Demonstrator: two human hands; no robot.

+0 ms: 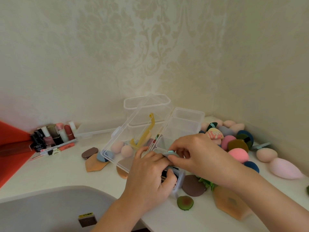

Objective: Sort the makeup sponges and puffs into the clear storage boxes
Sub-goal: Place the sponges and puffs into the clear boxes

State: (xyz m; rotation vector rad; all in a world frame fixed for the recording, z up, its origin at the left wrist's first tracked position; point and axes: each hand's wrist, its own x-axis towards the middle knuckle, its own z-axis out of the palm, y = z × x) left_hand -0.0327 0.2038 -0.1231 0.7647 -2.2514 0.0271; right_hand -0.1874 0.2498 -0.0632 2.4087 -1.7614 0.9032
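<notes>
Both hands meet over a small clear divided box [179, 180] at the counter's front. My left hand [148, 174] and my right hand [197, 153] together pinch a grey-blue puff [170, 154] with a light blue ribbon above that box, which holds dark puffs. Behind it a clear box with an open lid [123, 139] holds two pink sponges [122, 148] and a yellow handle. A taller compartment box [185, 121] stands further back. Loose sponges and puffs [237, 143] are piled at the right.
A brown puff [193, 185], a green-brown puff [185, 202] and an orange puff [232, 203] lie near my right forearm. Brown and orange puffs [91, 156] lie left of the boxes. Cosmetic bottles [53, 134] stand at the back left. A sink basin [55, 210] sits front left.
</notes>
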